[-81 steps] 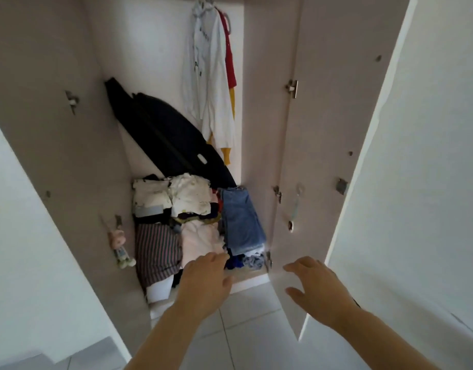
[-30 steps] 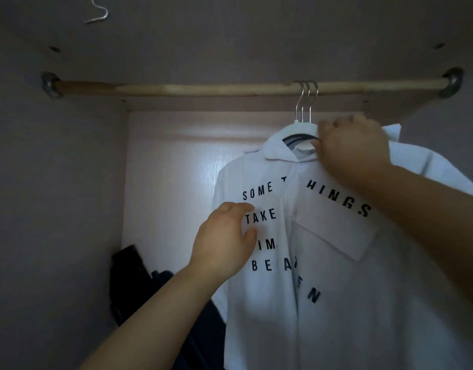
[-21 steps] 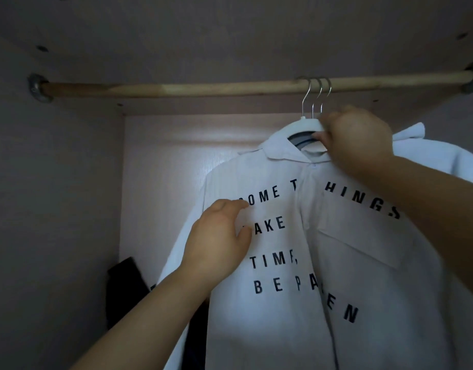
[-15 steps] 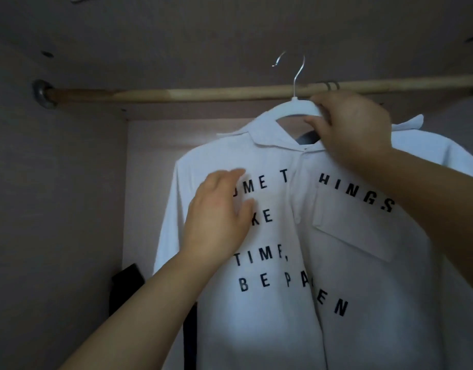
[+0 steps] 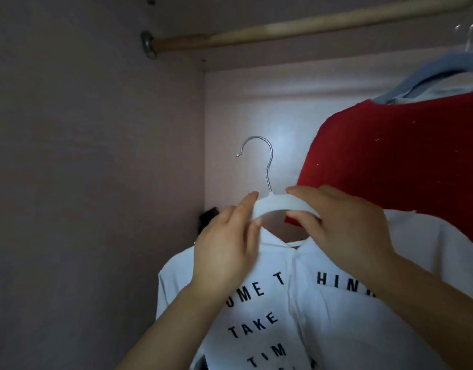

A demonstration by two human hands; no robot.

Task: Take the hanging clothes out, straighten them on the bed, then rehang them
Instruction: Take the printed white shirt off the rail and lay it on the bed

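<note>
A white shirt (image 5: 336, 316) with black lettering hangs on a white hanger (image 5: 275, 205) with a metal hook. The hanger is off the wooden rail (image 5: 296, 25) and well below it. My left hand (image 5: 227, 249) pinches the hanger's left arm. My right hand (image 5: 342, 231) grips its right arm. A red garment (image 5: 403, 161) stays on a blue hanger (image 5: 443, 68) at the upper right, behind the white shirt.
The wardrobe's left wall (image 5: 96, 156) and pale back panel (image 5: 256, 108) close in the space. A dark object (image 5: 207, 214) shows low in the back corner. The rail's metal bracket (image 5: 147, 48) sits at the upper left.
The white shirt's hanger has come off the rail and moved down and left. My left hand left the shirt front and took hold of the hanger. The red garment is now uncovered.
</note>
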